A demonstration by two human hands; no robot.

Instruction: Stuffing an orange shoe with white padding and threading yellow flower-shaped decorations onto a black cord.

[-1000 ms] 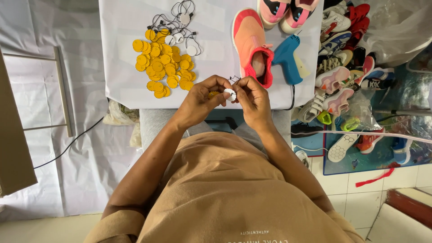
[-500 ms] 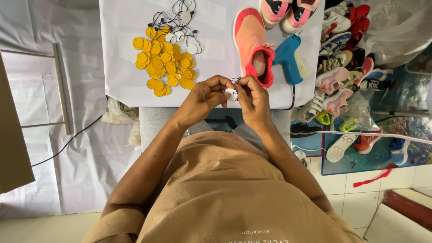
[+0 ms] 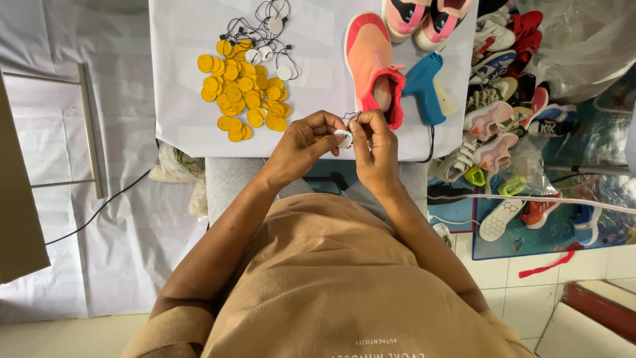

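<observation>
My left hand (image 3: 303, 140) and my right hand (image 3: 374, 142) meet at the near edge of the white table (image 3: 185, 106), fingertips pinched together on a small white round tag (image 3: 343, 138) with a thin black string. A bit of yellow shows under my left fingers. Just beyond my hands lies a coral-pink shoe (image 3: 372, 66). A heap of yellow round discs (image 3: 242, 91) sits to the left, with white tags on black strings (image 3: 265, 36) behind it.
A blue glue gun (image 3: 427, 87) lies right of the coral-pink shoe, its cord trailing off the table edge. Another pair of shoes (image 3: 424, 16) stands at the far edge. Several shoes (image 3: 503, 113) are heaped on the floor at right. A metal frame (image 3: 89, 126) stands left.
My hands have stayed together at the table edge, fingers shifting slightly on the white tag. The things on the table have not moved.
</observation>
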